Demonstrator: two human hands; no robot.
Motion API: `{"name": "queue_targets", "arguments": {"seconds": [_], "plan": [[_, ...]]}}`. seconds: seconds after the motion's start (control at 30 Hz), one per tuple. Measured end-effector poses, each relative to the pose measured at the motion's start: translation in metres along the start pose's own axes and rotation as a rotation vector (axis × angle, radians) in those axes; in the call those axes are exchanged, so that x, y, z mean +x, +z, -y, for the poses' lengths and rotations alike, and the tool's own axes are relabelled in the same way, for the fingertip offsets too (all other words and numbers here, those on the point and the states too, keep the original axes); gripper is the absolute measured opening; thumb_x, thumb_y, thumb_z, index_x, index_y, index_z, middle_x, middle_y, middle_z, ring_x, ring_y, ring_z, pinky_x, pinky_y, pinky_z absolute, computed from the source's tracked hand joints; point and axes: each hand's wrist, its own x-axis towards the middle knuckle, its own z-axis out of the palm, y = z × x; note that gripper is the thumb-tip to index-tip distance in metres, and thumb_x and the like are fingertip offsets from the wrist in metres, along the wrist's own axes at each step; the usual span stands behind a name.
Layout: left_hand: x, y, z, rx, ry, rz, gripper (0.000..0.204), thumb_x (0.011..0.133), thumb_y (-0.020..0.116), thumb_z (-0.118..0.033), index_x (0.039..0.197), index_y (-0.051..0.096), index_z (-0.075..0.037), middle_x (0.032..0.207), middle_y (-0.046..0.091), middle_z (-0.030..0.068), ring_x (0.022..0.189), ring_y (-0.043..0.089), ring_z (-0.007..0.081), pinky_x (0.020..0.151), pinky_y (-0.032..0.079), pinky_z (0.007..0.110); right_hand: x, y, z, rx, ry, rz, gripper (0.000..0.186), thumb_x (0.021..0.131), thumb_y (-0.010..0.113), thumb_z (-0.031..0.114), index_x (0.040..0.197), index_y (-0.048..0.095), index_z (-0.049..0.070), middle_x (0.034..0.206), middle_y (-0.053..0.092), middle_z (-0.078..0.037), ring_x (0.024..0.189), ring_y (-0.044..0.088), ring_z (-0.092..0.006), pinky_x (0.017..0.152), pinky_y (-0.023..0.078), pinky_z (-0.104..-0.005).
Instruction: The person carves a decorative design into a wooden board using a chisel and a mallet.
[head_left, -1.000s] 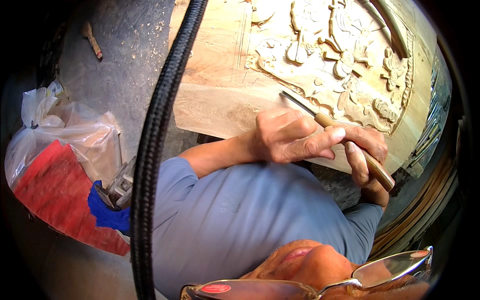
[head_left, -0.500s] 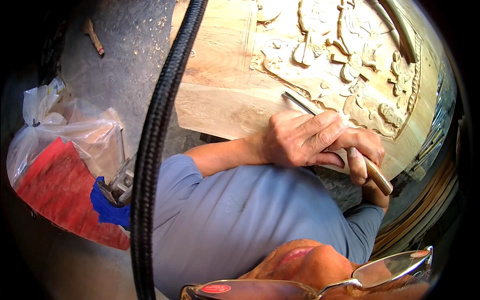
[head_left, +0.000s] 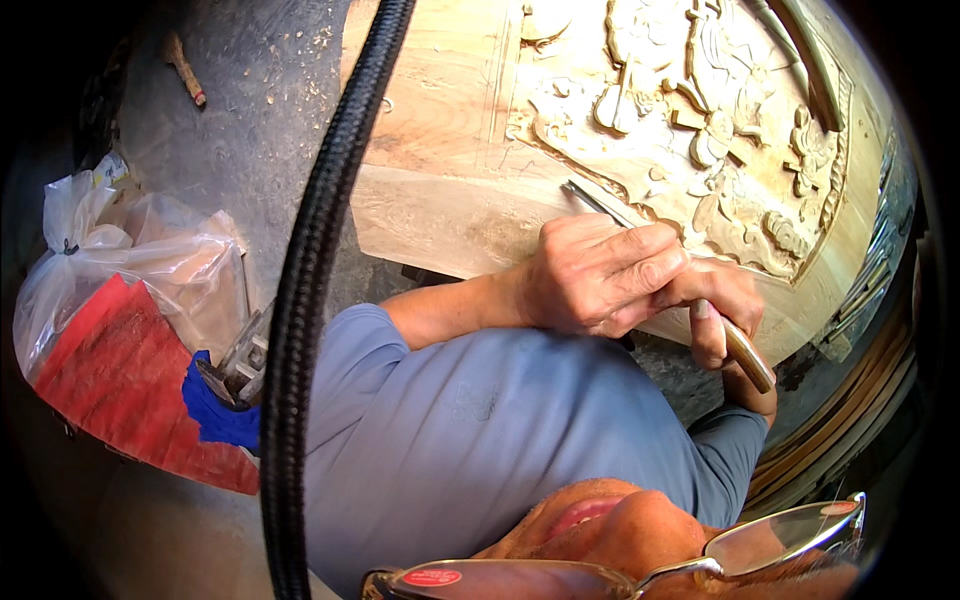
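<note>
A wood-carving chisel (head_left: 748, 360) lies slantwise across both my hands, its thin metal blade pointing to the far left and its rounded wooden handle toward my right side. My left hand (head_left: 605, 272) is closed around the blade's shank, fingers curled over it. Behind it, my right hand (head_left: 722, 298) grips the handle, thumb laid along it. The blade tip is over the plain border of a wooden panel (head_left: 430, 210), beside the carved edge; whether it touches the wood I cannot tell. Raised relief figures (head_left: 712, 140) cover the panel's far right part.
A dark braided cable (head_left: 325, 220) runs down across the view. At left are a clear plastic bag (head_left: 160, 245), a red sheet (head_left: 130, 375) and a blue cloth (head_left: 225, 408). A wooden stick (head_left: 184, 70) lies far left. Several slim metal tools (head_left: 868, 285) line the panel's right side.
Both hands and the chisel handle have shifted slightly left. My left thumb, extended before, is now tucked closer under the hand. The panel appears slightly farther right and lower in view.
</note>
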Motion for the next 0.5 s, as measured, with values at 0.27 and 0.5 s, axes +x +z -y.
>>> {"name": "queue_targets", "arguments": {"seconds": [0.27, 0.5], "plan": [[0.001, -0.009, 0.002, 0.054, -0.034, -0.069, 0.052, 0.075, 0.092, -0.017, 0.122, 0.075, -0.002, 0.107, 0.077, 0.0097, 0.072, 0.073, 0.0224, 0.057, 0.054, 0.034, 0.021, 0.007, -0.005, -0.038, -0.024, 0.078, 0.021, 0.095, 0.056, 0.003, 0.105, 0.073, -0.002, 0.091, 0.078, -0.016, 0.075, 0.078, -0.0325, 0.069, 0.063, -0.0400], [0.001, 0.002, 0.000, 0.027, 0.084, -0.032, 0.055, 0.085, 0.097, -0.031, 0.126, 0.076, -0.002, 0.109, 0.081, 0.0115, 0.065, 0.066, 0.0158, 0.053, 0.051, 0.028, 0.014, -0.005, 0.039, -0.147, 0.118, 0.047, 0.018, 0.093, 0.054, 0.000, 0.099, 0.072, 0.000, 0.087, 0.077, -0.016, 0.073, 0.078, -0.0315, 0.069, 0.063, -0.0397]]}}
